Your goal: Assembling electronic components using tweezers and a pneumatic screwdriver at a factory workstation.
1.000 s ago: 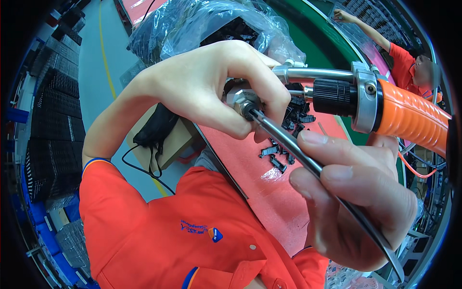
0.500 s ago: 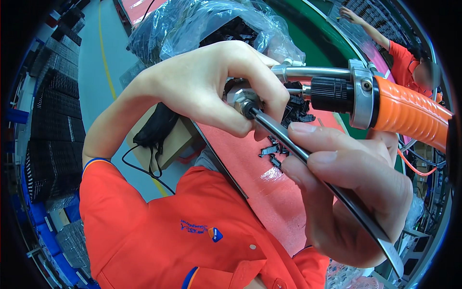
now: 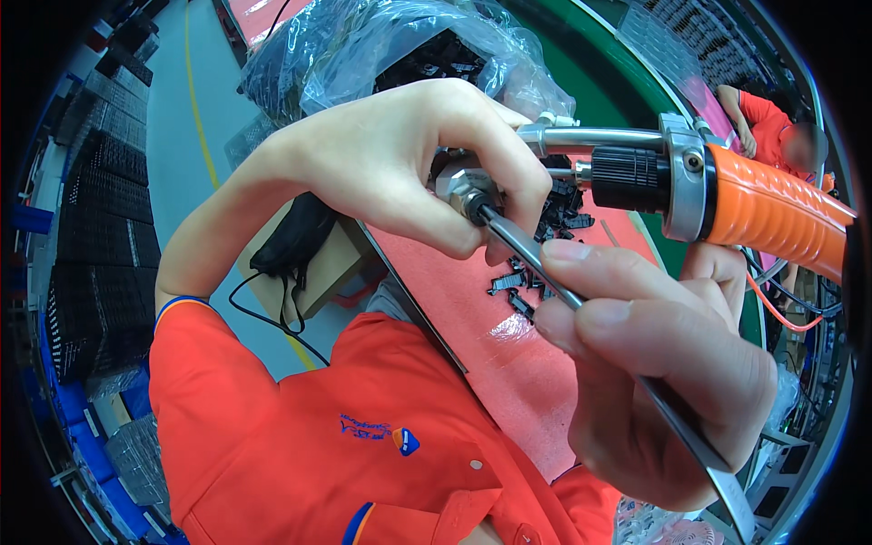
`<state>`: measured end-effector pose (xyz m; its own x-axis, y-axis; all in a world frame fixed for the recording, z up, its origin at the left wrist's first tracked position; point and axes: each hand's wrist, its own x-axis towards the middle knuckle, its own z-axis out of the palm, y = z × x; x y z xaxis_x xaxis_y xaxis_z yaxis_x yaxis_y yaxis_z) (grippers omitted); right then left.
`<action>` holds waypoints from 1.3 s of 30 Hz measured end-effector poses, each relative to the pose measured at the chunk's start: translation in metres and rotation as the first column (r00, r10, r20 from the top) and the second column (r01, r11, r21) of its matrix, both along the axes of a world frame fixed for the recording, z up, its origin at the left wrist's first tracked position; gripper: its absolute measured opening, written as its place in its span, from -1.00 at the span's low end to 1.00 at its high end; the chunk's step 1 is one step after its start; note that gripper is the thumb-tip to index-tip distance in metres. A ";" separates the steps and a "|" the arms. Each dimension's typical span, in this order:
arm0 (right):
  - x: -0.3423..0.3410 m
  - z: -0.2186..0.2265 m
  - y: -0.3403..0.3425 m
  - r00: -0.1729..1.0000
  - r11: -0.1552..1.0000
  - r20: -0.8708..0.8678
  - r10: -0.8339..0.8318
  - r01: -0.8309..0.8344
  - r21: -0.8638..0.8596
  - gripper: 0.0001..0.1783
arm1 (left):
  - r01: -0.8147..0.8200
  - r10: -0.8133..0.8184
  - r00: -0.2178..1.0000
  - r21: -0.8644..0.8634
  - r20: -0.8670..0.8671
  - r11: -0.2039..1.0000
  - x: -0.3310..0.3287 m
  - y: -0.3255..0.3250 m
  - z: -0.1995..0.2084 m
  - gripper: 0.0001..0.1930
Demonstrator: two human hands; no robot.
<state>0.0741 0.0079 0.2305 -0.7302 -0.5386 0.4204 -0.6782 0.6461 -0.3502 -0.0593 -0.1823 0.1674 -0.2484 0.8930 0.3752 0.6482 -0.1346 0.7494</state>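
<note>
My left hand (image 3: 391,163) reaches in from the left, its fingers curled round a metal fitting with a hex nut (image 3: 470,191) and a small black part at its front. In my right hand (image 3: 663,363) is a pair of slim metal tweezers (image 3: 531,252), pinched between thumb and fingers. The tip of the tweezers meets the black part, though the exact contact is too small to make out. Just right of my left fingers is an orange-handled power screwdriver (image 3: 772,211) with a black collar, clamped in a metal bracket (image 3: 679,177). Its shaft runs toward the fitting.
Small black plastic parts (image 3: 513,283) lie scattered on the red mat (image 3: 536,400). A clear plastic bag (image 3: 336,59) of black parts stands at the back. A black pouch (image 3: 295,238) rests on a cardboard box (image 3: 331,277). Another person (image 3: 767,127) is at the far right.
The tweezers and my right hand have shifted slightly, and the fitting in my left hand has turned a little. At the far right, the other person's raised arm has come down.
</note>
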 end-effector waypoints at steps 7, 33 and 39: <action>-0.004 0.001 0.006 0.991 0.994 -0.097 0.096 -0.091 0.054 -0.51 | 0.009 -0.011 0.998 0.036 0.055 0.999 0.000 0.003 -0.004 -0.89; 0.005 -0.040 0.019 0.992 0.814 0.039 0.120 -0.076 -0.576 -0.56 | 0.042 -0.044 0.999 0.106 0.023 0.994 -0.003 0.010 -0.006 -0.77; 0.006 -0.038 0.016 0.988 0.856 0.022 0.153 -0.121 -0.503 -0.51 | 0.060 -0.066 0.997 0.113 0.051 0.992 0.001 0.010 -0.005 -0.77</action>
